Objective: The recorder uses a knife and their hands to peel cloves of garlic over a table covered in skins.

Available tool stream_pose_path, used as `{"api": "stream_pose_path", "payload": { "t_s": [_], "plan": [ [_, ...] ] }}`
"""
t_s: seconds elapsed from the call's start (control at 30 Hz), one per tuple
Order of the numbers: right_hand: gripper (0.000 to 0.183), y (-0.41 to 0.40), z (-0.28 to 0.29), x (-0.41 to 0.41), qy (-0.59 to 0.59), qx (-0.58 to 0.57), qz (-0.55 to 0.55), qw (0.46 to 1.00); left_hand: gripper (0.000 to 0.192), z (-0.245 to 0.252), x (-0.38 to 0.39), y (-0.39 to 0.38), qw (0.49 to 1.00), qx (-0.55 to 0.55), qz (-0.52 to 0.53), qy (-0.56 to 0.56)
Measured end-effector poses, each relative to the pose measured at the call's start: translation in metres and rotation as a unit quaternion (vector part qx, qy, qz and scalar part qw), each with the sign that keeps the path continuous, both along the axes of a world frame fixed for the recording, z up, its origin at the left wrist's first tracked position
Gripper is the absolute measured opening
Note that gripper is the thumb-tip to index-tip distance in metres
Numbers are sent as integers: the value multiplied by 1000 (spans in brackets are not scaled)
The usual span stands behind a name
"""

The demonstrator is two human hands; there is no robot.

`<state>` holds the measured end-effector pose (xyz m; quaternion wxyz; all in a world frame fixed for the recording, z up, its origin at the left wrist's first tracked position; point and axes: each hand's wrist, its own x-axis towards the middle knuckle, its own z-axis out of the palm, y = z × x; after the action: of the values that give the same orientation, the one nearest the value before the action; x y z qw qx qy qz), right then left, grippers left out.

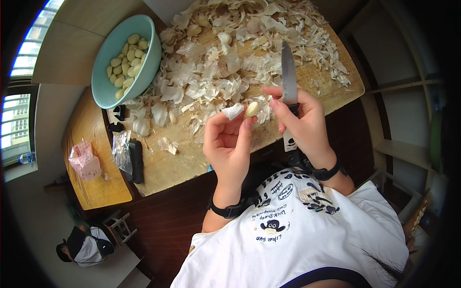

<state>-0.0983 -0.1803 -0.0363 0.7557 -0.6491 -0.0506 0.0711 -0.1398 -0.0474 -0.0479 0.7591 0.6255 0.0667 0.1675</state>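
Note:
Between thumb and fingers, my left hand (230,140) pinches a peeled garlic clove (251,110); white tape or gauze wraps one fingertip. My right hand (302,118) holds a knife (289,73) by its handle, the blade pointing towards the far side of the table, a little right of the clove. Beyond both hands, garlic skins (216,68) are heaped on a worn wooden board (169,176), with some unpeeled garlic (141,126) among them. Peeled cloves (126,66) lie in a light-blue bowl (153,68) at the upper left.
A black case (136,162) and clear plastic wrapping (122,149) lie at the board's left edge. Left of them, a pink tissue packet (85,162) sits on a yellow wooden surface (108,190). Another person (86,246) is at the lower left, near a metal stool (122,226). Shelves (403,151) stand at right.

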Motion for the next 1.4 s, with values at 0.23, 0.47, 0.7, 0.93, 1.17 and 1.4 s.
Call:
{"api": "stream_pose_path", "payload": {
  "t_s": [0.23,0.47,0.7,0.93,1.17,1.4],
  "plan": [
    [25,-3,12,2,87,-3,25,996,22,5,-2,2,999,1,-30,31],
    [23,-3,11,2,50,-30,59,997,23,1,-3,0,999,-21,-26,7],
    [21,-6,11,3,78,-22,79,994,33,-3,-3,1,999,-30,-29,0],
    [23,-6,8,0,28,-34,117,992,36,-5,-3,0,998,-31,-31,-36],
    [27,-5,18,-5,-19,-116,164,979,35,-5,-6,-2,1000,-16,-17,-14],
    [31,-5,15,-10,13,-91,152,984,36,-10,-7,-6,995,61,1,-73]
  ]
}}
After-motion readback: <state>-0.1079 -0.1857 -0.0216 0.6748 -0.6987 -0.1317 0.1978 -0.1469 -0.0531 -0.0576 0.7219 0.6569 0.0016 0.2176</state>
